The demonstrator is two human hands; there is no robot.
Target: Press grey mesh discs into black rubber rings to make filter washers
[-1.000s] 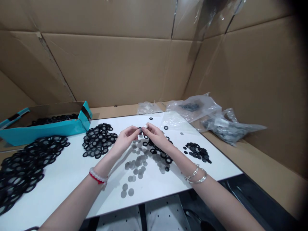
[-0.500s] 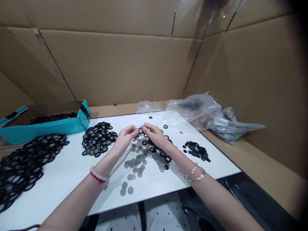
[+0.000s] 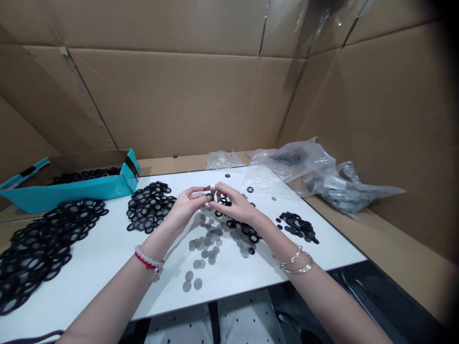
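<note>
My left hand (image 3: 186,206) and my right hand (image 3: 233,203) meet above the white table (image 3: 107,255), their fingertips pinching a small black rubber ring (image 3: 210,196). A tiny white piece (image 3: 213,187) shows just above the fingertips, and what it is I cannot tell. Below my hands lie scattered grey mesh discs (image 3: 206,239) and loose black rings (image 3: 244,230). To the left of my left hand is a heap of black rings with mesh centres (image 3: 148,208). A larger heap (image 3: 43,253) spreads along the left side, and a small heap (image 3: 297,227) lies to the right.
A teal box (image 3: 64,188) holding more black rings stands at the table's back left. Clear plastic bags (image 3: 290,160) with dark parts inside lie at the back right. Brown cardboard (image 3: 179,100) lines the walls behind the table.
My hands have risen slightly and my fingers have shifted on the ring. The view has moved a little, and the white piece now shows above my fingertips.
</note>
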